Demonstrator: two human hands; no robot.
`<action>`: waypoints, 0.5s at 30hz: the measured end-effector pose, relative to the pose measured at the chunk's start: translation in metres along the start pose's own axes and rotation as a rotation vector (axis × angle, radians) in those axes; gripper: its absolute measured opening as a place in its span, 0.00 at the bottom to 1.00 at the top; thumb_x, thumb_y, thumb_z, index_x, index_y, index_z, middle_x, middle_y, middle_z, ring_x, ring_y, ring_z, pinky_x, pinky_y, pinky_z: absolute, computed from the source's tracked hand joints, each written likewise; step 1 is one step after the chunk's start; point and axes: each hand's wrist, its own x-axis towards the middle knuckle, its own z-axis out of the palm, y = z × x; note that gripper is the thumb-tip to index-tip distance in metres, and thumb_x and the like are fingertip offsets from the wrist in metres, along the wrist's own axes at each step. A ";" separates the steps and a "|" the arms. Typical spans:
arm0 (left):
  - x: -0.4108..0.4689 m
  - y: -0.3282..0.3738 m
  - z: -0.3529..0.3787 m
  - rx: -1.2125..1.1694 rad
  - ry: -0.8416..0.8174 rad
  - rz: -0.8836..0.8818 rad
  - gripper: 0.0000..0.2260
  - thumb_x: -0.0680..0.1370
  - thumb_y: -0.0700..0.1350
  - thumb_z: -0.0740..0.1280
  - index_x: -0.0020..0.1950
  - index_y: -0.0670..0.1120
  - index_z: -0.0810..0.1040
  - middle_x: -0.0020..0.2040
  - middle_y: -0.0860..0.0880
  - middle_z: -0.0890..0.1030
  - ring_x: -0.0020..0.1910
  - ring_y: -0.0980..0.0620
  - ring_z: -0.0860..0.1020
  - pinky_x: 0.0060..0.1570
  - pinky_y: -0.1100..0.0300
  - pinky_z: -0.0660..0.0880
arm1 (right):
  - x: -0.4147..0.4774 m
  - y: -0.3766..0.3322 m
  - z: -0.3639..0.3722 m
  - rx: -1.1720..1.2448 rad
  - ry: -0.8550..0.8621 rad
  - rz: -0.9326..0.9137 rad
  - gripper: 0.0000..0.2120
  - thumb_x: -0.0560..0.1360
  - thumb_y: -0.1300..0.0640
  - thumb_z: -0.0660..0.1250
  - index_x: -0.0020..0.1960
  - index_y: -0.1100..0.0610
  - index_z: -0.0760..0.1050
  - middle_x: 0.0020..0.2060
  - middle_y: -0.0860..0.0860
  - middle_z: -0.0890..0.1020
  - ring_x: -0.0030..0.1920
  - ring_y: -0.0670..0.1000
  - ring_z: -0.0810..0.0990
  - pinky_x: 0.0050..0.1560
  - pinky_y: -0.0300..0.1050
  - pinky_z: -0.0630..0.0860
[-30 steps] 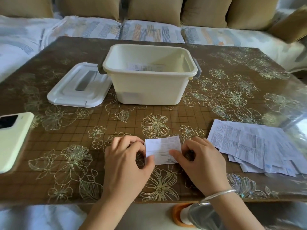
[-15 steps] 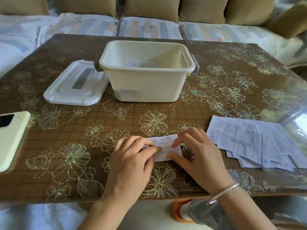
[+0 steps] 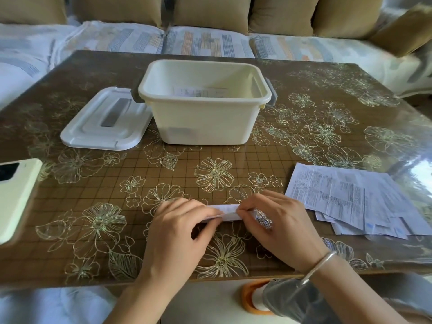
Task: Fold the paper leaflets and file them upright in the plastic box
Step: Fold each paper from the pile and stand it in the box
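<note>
on my remote feed: one narrow white folded leaflet (image 3: 225, 212) lies on the glossy, flower-printed table (image 3: 233, 160) near its front edge. the left hand (image 3: 177, 226) and right hand (image 3: 275, 220) each curl over one end and pinch it. one smooth cream plastic box (image 3: 201, 122), rectangular with rounded corners, stands farther back, with one printed sheet (image 3: 201, 92) upright inside. one white lid (image 3: 93, 132) lies flat at its left. overlapping loose leaflets (image 3: 350, 197) lie at right; i cannot count them or read their print.
</note>
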 end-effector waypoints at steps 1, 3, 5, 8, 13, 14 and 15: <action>-0.001 0.001 0.000 -0.018 0.009 -0.001 0.09 0.75 0.52 0.66 0.45 0.51 0.84 0.41 0.60 0.81 0.43 0.58 0.77 0.44 0.56 0.74 | -0.001 -0.002 0.001 0.027 0.009 0.032 0.08 0.76 0.49 0.63 0.45 0.52 0.79 0.35 0.42 0.79 0.35 0.44 0.77 0.32 0.44 0.76; 0.000 0.001 0.000 -0.040 0.007 -0.016 0.09 0.75 0.51 0.65 0.45 0.50 0.84 0.40 0.60 0.80 0.41 0.59 0.77 0.41 0.56 0.76 | -0.004 -0.004 0.004 0.070 0.037 0.110 0.10 0.75 0.47 0.63 0.47 0.50 0.79 0.37 0.41 0.79 0.37 0.42 0.77 0.33 0.44 0.77; 0.002 0.000 0.000 -0.035 0.008 -0.050 0.06 0.76 0.49 0.68 0.48 0.50 0.84 0.43 0.59 0.80 0.42 0.59 0.78 0.39 0.58 0.77 | -0.006 -0.006 0.007 0.073 0.060 0.188 0.11 0.74 0.44 0.62 0.49 0.49 0.78 0.38 0.40 0.79 0.37 0.42 0.77 0.34 0.44 0.77; 0.005 0.001 0.000 0.004 -0.002 -0.112 0.09 0.73 0.46 0.74 0.53 0.51 0.83 0.49 0.58 0.80 0.39 0.60 0.77 0.34 0.62 0.76 | -0.006 -0.007 0.011 0.025 0.072 0.232 0.08 0.72 0.47 0.70 0.50 0.48 0.77 0.38 0.39 0.77 0.37 0.41 0.75 0.33 0.42 0.77; 0.007 0.003 0.002 0.078 -0.088 -0.153 0.10 0.72 0.48 0.73 0.53 0.51 0.82 0.48 0.57 0.79 0.38 0.57 0.77 0.31 0.67 0.70 | -0.002 -0.008 0.015 -0.029 0.040 0.240 0.07 0.71 0.50 0.71 0.47 0.49 0.77 0.40 0.41 0.78 0.41 0.45 0.75 0.36 0.43 0.76; 0.007 0.003 0.003 0.080 -0.099 -0.161 0.11 0.72 0.48 0.73 0.53 0.51 0.82 0.49 0.57 0.78 0.38 0.58 0.76 0.32 0.70 0.68 | -0.002 -0.008 0.015 -0.042 0.027 0.252 0.07 0.71 0.50 0.72 0.47 0.49 0.77 0.40 0.42 0.78 0.41 0.45 0.74 0.36 0.43 0.75; 0.007 0.002 0.003 0.079 -0.107 -0.170 0.11 0.72 0.48 0.73 0.54 0.51 0.82 0.49 0.57 0.78 0.38 0.58 0.76 0.33 0.71 0.66 | -0.001 -0.008 0.014 -0.054 0.014 0.268 0.07 0.71 0.50 0.72 0.47 0.49 0.77 0.41 0.42 0.76 0.41 0.45 0.74 0.36 0.41 0.74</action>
